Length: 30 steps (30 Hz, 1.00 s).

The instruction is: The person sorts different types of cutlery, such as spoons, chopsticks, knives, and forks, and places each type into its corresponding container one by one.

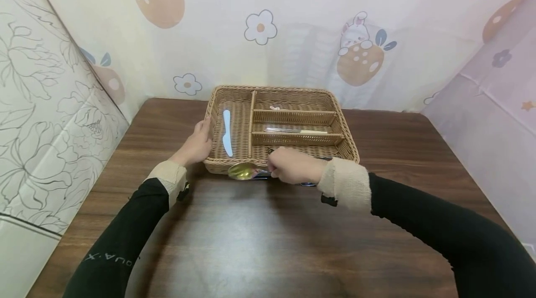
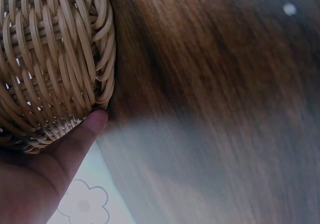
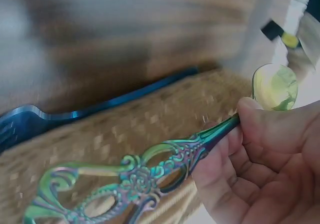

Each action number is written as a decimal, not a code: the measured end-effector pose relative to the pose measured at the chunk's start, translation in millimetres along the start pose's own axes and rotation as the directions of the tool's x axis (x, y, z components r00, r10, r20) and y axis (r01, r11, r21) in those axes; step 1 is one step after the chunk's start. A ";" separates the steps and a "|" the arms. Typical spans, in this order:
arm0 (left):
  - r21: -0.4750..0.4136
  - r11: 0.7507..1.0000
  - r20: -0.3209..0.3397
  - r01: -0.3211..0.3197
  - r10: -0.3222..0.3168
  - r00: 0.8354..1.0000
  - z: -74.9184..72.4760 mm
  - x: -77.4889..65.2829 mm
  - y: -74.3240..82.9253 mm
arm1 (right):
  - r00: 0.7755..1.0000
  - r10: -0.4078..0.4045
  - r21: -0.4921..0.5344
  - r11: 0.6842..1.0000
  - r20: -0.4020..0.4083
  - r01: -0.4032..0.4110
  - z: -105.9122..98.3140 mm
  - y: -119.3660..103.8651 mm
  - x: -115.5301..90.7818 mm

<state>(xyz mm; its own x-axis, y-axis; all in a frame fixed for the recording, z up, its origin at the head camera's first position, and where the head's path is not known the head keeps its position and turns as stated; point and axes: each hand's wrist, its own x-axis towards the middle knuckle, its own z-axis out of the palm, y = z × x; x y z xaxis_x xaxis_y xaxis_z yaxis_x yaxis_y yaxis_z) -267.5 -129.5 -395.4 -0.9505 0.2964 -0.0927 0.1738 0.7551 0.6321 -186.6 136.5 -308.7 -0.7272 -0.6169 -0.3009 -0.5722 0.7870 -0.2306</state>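
Observation:
A wicker basket with four-sided divided sections stands on the table. My left hand grips its left side, and a finger lies along the woven outer wall in the left wrist view. In front of the basket, my right hand pinches a spoon by its neck, the bowl pointing left. Its ornate openwork handle has a rainbow sheen in the right wrist view. Along the basket's front wall lies a blue metal fork, mostly behind my right hand in the head view.
The left section holds a light blue plastic knife. A thin utensil with a cream end lies in a middle section; a small pale item is in the back one. Behind the wooden table hangs a patterned curtain.

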 end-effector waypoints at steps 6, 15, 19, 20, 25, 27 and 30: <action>0.012 1.000 0.000 0.003 -0.003 1.000 -0.3 0.9 -1.0 | 0.997 0.032 0.032 0.999 -0.066 -0.030 -21.2 22.7 -7.5; 0.010 1.000 0.001 -0.006 0.006 1.000 0.6 0.2 -0.5 | 0.985 0.120 0.042 0.992 -0.128 -0.115 -47.2 62.2 -5.9; 0.009 1.000 -0.002 -0.014 0.014 1.000 0.7 0.1 -0.2 | 0.975 0.171 0.025 0.985 -0.144 -0.169 -56.5 78.8 -1.5; 0.009 1.000 -0.003 -0.015 0.015 1.000 0.9 0.2 0.0 | 0.972 0.186 0.025 0.983 -0.142 -0.184 -58.4 82.9 -0.3; 0.008 1.000 -0.010 -0.012 0.012 1.000 1.0 1.7 0.8 | 0.961 0.229 0.012 0.973 -0.157 -0.230 -66.3 102.3 4.6; 0.007 1.000 -0.012 -0.011 0.011 1.000 1.1 1.5 0.1 | 0.958 0.231 -0.002 0.972 -0.173 -0.234 -67.6 109.0 7.2; 0.010 1.000 -0.010 -0.012 0.012 1.000 2.9 -1.8 -3.5 | 0.959 0.211 -0.026 0.975 -0.189 -0.220 -66.1 116.8 12.5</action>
<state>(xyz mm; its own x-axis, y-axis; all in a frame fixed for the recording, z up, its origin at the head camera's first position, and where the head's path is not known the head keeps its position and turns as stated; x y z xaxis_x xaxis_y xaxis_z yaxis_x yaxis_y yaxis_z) -265.7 -131.0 -399.7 -0.9507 0.3001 -0.0776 0.1880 0.7575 0.6252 -287.6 220.4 -278.2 -0.8900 -0.4261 -0.1622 -0.4078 0.9031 -0.1349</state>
